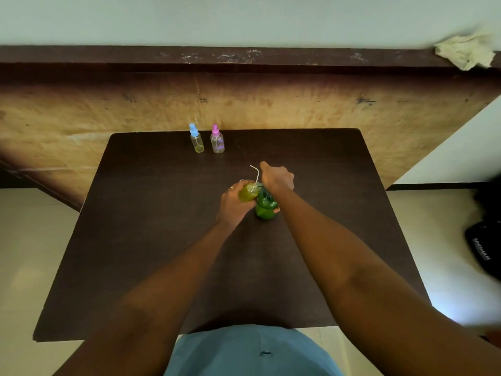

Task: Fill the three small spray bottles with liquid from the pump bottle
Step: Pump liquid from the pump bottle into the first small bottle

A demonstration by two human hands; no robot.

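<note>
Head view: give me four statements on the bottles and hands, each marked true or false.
1. The left hand holds a small bottle of yellowish liquid. True.
2. The blue-capped bottle lies on its side. False: it stands upright.
3. The pink-capped bottle stands right of the blue-capped one. True.
4. The green pump bottle stands beside the capped bottles. False: it stands apart, nearer the person, under the right hand.

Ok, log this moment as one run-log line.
left hand: holds small bottle tilted against pump bottle | right hand: over its top | blue-capped bottle, pink-capped bottle: upright, far side
</note>
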